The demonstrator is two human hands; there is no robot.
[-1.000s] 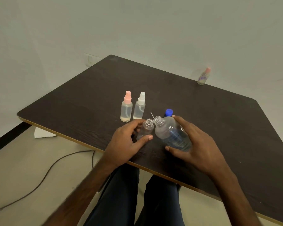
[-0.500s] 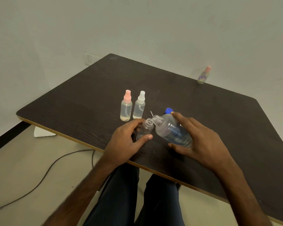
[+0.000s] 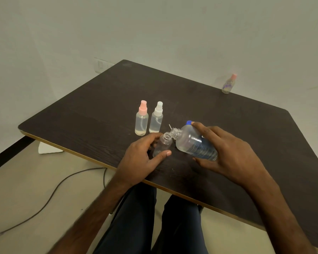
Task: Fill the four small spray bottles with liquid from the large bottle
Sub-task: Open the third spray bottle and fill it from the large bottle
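Note:
My left hand (image 3: 141, 158) grips a small open spray bottle (image 3: 162, 144) standing on the dark table (image 3: 92, 114). My right hand (image 3: 228, 153) holds the large clear bottle (image 3: 193, 143) tilted, its uncapped neck resting right over the small bottle's mouth. A blue cap (image 3: 188, 123) lies just behind the large bottle, and a thin white dip tube (image 3: 170, 126) pokes up near it. Two capped spray bottles stand behind my left hand: one with a pink top (image 3: 142, 119), one with a white top (image 3: 156, 118). Both hold clear liquid.
Another small bottle with a pink top (image 3: 229, 84) stands at the table's far right edge. A dark cable (image 3: 50, 195) runs over the floor at the left. My legs (image 3: 154, 222) are under the table's near edge. A wall socket (image 3: 100, 65) sits behind the table.
The large bottle has tipped further down toward the small bottle's mouth. My left hand and the small bottle have stayed in place.

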